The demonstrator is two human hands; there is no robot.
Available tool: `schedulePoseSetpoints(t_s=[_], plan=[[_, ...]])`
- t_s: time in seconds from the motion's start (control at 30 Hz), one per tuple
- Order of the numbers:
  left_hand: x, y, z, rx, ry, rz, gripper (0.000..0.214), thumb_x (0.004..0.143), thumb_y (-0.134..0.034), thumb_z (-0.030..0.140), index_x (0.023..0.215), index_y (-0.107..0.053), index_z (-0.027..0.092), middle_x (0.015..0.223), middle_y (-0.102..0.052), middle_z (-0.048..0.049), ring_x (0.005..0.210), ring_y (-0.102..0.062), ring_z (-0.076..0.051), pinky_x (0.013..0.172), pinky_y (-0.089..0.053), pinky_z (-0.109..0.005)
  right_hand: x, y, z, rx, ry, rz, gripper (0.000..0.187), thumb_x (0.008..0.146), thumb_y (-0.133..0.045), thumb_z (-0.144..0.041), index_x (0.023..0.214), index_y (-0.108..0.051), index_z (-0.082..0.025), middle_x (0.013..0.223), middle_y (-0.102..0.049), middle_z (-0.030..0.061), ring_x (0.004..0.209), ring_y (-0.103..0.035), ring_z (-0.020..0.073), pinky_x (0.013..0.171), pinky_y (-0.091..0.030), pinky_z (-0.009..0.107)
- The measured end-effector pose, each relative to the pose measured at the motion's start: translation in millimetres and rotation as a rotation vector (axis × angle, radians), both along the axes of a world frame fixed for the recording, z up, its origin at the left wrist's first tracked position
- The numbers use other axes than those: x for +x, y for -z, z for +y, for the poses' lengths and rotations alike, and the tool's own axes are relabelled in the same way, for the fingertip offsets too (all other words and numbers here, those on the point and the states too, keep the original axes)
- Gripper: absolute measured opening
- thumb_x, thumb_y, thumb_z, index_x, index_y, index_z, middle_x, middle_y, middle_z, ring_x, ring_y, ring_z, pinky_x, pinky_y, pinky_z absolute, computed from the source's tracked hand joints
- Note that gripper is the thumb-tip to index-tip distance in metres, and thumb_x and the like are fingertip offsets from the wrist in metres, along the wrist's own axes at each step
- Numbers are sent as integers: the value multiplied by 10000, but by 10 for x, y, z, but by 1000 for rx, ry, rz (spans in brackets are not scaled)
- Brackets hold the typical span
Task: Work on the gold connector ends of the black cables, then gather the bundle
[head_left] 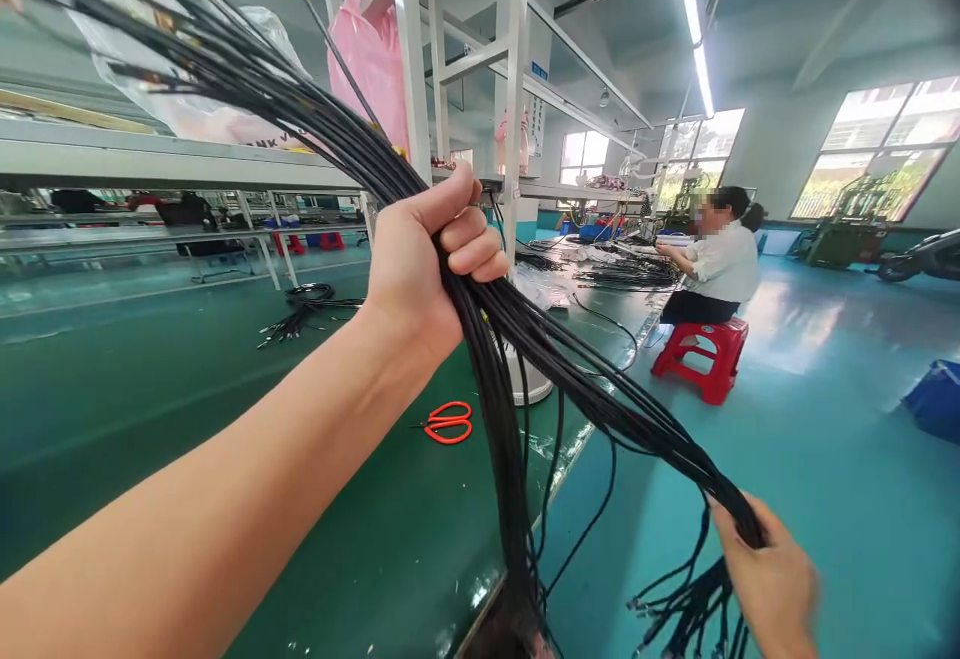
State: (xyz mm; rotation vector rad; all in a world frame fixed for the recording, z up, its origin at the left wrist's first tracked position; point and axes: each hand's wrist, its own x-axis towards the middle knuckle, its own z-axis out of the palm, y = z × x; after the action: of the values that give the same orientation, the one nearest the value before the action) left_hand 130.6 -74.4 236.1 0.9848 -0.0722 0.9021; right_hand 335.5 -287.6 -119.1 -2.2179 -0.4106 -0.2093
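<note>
Head camera, item one: bundle of black cables (pixel 480 329), held up above the green table (pixel 150 389). My left hand (pixel 427 259) is wrapped round its middle, fingers (pixel 472 239) curled tight over the strands, thumb on top. My right hand (pixel 772 579) pinches the lower stretch out past the table edge, with loose ends dangling under it. Upper ends fan out toward the top left. Orange scissors (pixel 448 422) lie on the table near its edge. Open teal floor to the right. Pink bag (pixel 371 59) hangs from the white frame (pixel 412 49); contents not visible.
</note>
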Motion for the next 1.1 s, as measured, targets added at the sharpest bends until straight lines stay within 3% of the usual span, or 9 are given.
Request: schedulePoseSetpoints(t_s=[0.13, 0.27, 0.4, 0.57, 0.63, 0.73, 0.87, 1.0, 1.1], plan=[[-15, -10, 73, -63, -27, -2, 438, 1006, -390, 192, 576, -471, 177, 445, -187, 102, 304, -258, -41, 353, -255, -177, -146, 105, 52, -98, -307, 79, 379, 612, -607, -526, 809, -747, -234, 681, -758, 58, 681, -713, 297, 602, -536, 306], [-42, -17, 109, -64, -43, 4, 426, 1007, -386, 200, 590, -471, 183, 429, -205, 102, 298, -263, -40, 352, -263, -176, -172, 283, 75, -202, -301, 181, 512, 796, -403, -479, 1021, -730, -157, 770, -770, 130, 719, -720, 343, 640, -536, 404], [-45, -33, 90, -109, -38, -2, 417, 1005, -404, 218, 590, -442, 202, 431, -200, 102, 291, -256, -44, 341, -258, -180, -144, 393, 7, -284, -617, 304, 341, 522, -640, -220, 834, -778, -223, 860, -793, 62, 901, -726, 316, 778, -546, 325], [-32, -44, 34, -64, -28, 2, 421, 1017, -391, 220, 599, -433, 196, 458, -168, 105, 307, -238, -38, 343, -248, -171, -339, 112, 133, -248, -786, 361, 467, 687, -650, -285, 1147, -721, -238, 1255, -687, 99, 1142, -633, 324, 901, -522, 374], [-20, -51, 4, -60, -26, 0, 425, 1011, -416, 224, 588, -425, 200, 452, -177, 103, 308, -240, -42, 339, -253, -171, -586, -75, 296, -159, -885, 349, 571, 657, -705, -252, 1225, -672, -215, 1279, -671, 83, 1151, -622, 306, 971, -486, 363], [-18, -71, -31, -55, -10, 5, 428, 1008, -433, 222, 580, -423, 207, 435, -194, 99, 308, -236, -50, 332, -254, -174, -975, -270, 525, -26, -988, 317, 401, 731, -671, -238, 1129, -710, -206, 1153, -732, 37, 1092, -643, 263, 948, -489, 306], [-76, -91, -39, -33, 3, 8, 425, 1005, -420, 214, 580, -418, 218, 415, -207, 98, 299, -239, -59, 324, -259, -191, -916, -329, 595, 63, -923, 243, 141, 672, -721, -316, 744, -730, -195, 721, -729, 1, 702, -675, 231, 632, -531, 259], [-120, -89, -14, -33, -42, -9, 416, 1000, -414, 192, 584, -406, 218, 418, -202, 100, 299, -255, -60, 336, -279, -201, -383, -320, 453, 208, -544, 118, 351, 773, -565, -460, 916, -694, -168, 937, -711, 111, 950, -619, 322, 847, -496, 405], [-108, -103, 4, -56, -61, -30, 402, 1007, -397, 187, 606, -395, 210, 465, -162, 103, 311, -238, -47, 344, -265, -187, -298, -292, 346, 219, -635, 213, 350, 660, -712, -446, 880, -736, -175, 958, -740, 107, 963, -650, 333, 869, -512, 393]])
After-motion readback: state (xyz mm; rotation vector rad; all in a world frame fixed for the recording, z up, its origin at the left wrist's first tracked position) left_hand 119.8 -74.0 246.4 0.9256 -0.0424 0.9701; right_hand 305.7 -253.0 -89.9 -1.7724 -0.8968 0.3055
